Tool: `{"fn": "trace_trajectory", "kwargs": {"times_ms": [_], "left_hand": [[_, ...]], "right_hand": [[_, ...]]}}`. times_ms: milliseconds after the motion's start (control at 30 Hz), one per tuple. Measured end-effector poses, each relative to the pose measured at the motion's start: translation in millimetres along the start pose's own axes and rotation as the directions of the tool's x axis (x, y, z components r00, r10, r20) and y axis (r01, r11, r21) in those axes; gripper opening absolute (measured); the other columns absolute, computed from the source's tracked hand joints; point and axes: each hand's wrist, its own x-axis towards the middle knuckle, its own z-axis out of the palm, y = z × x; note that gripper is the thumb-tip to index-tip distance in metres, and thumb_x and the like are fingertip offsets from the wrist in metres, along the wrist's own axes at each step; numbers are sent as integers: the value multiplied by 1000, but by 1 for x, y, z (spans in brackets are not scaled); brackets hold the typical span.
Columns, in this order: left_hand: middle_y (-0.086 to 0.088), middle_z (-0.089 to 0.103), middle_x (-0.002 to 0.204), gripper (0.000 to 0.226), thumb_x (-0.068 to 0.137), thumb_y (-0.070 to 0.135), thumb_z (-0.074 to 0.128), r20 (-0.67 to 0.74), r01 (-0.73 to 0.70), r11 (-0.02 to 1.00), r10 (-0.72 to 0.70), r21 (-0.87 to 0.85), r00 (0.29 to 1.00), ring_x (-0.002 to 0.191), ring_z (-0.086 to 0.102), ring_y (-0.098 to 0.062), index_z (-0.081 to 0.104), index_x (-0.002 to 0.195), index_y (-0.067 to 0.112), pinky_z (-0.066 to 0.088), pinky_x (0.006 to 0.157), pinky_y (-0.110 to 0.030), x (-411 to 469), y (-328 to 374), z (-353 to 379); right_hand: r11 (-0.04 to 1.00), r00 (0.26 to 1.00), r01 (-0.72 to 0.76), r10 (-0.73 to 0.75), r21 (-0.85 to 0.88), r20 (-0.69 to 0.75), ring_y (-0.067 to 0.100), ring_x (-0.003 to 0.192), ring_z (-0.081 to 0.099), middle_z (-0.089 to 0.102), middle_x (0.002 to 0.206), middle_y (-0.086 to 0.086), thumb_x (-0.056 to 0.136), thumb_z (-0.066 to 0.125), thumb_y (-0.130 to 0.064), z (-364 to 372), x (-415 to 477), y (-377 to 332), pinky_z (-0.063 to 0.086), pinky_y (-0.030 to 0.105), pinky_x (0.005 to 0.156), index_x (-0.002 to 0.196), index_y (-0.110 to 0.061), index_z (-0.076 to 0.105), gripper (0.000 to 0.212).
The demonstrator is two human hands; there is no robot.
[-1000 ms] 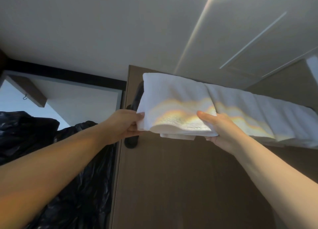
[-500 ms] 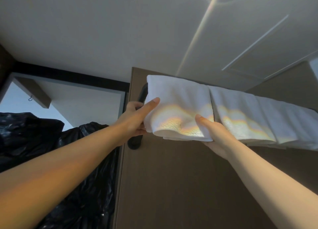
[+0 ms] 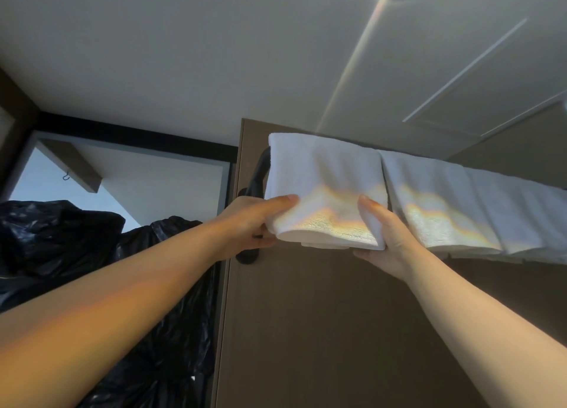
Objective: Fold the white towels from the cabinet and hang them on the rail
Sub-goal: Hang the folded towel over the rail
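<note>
Fingers [image 3: 277,201] pinch towel [image 3: 325,174] on rail [image 3: 260,171]; brown panel [image 3: 322,331], white ceiling [image 3: 214,55].

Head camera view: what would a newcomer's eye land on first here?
Most striking is the folded white towel draped over the dark rail at centre, gripped at its lower corners by the left hand and the right hand. A rainbow-tinted band of light crosses it and the neighbouring towels hanging to its right. Crumpled black plastic bags fill the lower left.
</note>
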Motion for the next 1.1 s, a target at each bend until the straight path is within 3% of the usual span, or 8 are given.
{"fn": "trace_trajectory", "kwargs": {"times_ms": [100,267,367,567,700,933,1033,1100], "left_hand": [[-3,68,113,57,75,56,70,-18,41,999,-40,28,999,104,67,-22,62,118,20,56,90,-37,1,-3,-2],[-4,64,115,70,69,67,63,-48,39,991,-33,128,998,101,67,-22,59,121,20,57,69,-26,-2,-1,1],[-5,62,118,76,66,69,61,-10,58,993,-57,99,998,104,65,-23,55,125,20,56,78,-31,-4,0,2],[-7,67,109,75,66,72,58,-21,11,985,-8,174,1000,94,69,-21,62,117,17,59,82,-31,-11,-3,7],[-6,69,106,52,77,55,68,-82,-32,977,50,213,995,93,70,-19,68,104,11,59,86,-37,-10,-4,5],[-11,65,118,73,72,55,75,-119,20,999,-17,26,993,103,67,-26,53,125,9,58,87,-42,1,3,9],[-11,61,123,92,67,48,84,-199,50,997,-61,-58,978,104,66,-28,37,136,11,58,86,-45,9,8,14],[-8,64,119,79,69,43,83,-120,62,997,-67,-46,991,105,66,-25,47,132,10,57,90,-43,13,10,13]], "right_hand": [[999,999,53,-53,7,-11,22,133,47,53,142,-6,71,76,-55,3,0,0,33,50,113,136,-31,53,74],[992,991,100,-106,-78,-83,13,129,47,54,139,-11,79,71,-51,2,-1,-5,30,47,116,124,-30,60,50],[988,999,50,-52,-148,-12,12,131,46,53,140,-14,82,68,-53,-6,-4,-13,34,44,112,135,-30,54,60],[929,983,85,-136,-359,-119,6,103,52,51,126,-14,81,63,-63,-11,-17,-12,47,29,78,131,-24,55,63],[898,974,109,-183,-427,-137,16,109,58,62,119,-3,86,64,-54,-10,-18,-8,46,39,97,100,-21,64,36],[954,980,132,-166,-267,-109,20,114,62,70,117,0,93,65,-27,3,-19,5,43,45,107,123,-11,63,35],[970,971,121,-160,-211,-180,23,108,65,72,111,3,90,68,-27,2,-23,11,50,42,98,110,-13,67,25],[980,963,114,-149,-161,-226,23,99,68,73,104,6,87,72,-25,0,-24,13,54,36,88,98,-12,69,18]]}}
